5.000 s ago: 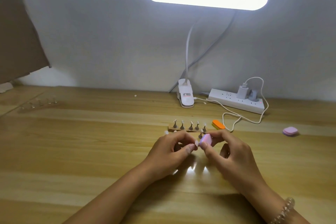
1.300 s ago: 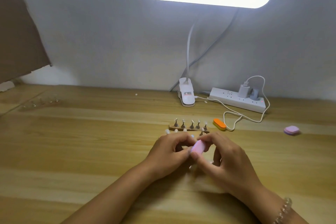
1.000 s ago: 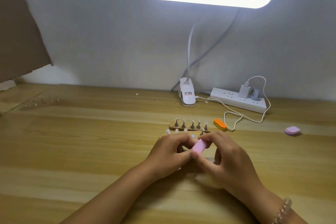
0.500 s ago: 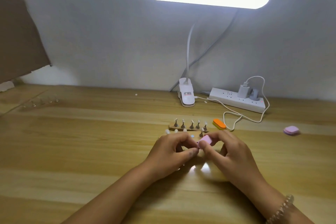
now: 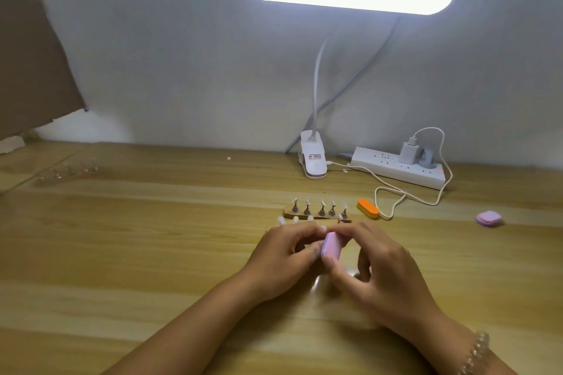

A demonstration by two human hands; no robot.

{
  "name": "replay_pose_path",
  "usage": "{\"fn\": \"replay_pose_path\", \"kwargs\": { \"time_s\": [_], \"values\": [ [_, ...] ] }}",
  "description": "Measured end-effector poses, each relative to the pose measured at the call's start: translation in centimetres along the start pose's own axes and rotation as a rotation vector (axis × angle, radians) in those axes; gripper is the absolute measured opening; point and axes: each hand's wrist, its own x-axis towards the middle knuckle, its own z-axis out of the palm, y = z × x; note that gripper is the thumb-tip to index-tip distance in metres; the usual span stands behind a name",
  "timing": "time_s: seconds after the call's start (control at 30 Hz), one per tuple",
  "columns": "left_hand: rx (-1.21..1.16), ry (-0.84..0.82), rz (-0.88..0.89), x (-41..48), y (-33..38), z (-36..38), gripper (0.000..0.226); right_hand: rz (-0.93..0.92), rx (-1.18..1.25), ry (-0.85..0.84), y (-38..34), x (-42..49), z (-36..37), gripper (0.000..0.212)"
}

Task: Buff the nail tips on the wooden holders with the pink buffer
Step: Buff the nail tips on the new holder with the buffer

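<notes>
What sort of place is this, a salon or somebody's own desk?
Probably a private nail-craft desk: a clip-on lamp, a power strip against a bare wall, and nail tips on a wooden holder.

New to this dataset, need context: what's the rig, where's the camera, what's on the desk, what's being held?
No machine here: a person works with bare hands. The single picture comes from a wide-angle camera worn on their head, looking forward and down. The right hand pinches the pink buffer. The left hand curls its fingers against it, and what they hold is hidden. On the wooden table behind the hands are a wooden holder with a row of nail tips on stands, an orange buffer, a pink block, a power strip and a clip-on lamp.
</notes>
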Motion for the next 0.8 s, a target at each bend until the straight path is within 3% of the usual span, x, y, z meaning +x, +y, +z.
{"fn": "replay_pose_path", "kwargs": {
  "time_s": [0.13, 0.3, 0.47, 0.63, 0.8],
  "values": [
    [-0.003, -0.004, -0.007, 0.0, 0.2, 0.0, 0.014, 0.112, 0.011, 0.107, 1.0, 0.4, -0.1, 0.031],
    [-0.001, 0.001, -0.007, -0.1, 0.2, -0.1, 0.015, 0.005, -0.026, 0.010, 0.1, 0.0, 0.0, 0.035],
    [-0.001, -0.007, -0.013, 0.0, 0.3, 0.0, 0.015, 0.114, 0.024, 0.104, 1.1, 0.4, -0.2, 0.032],
    [0.002, 0.002, -0.014, -0.1, 0.3, -0.1, 0.015, 0.022, -0.023, 0.012, 0.1, -0.1, -0.1, 0.034],
    [-0.018, 0.008, -0.024, 0.0, 0.4, -0.1, 0.013, 0.121, 0.033, 0.101, 1.1, 0.4, -0.1, 0.031]
  ]
}}
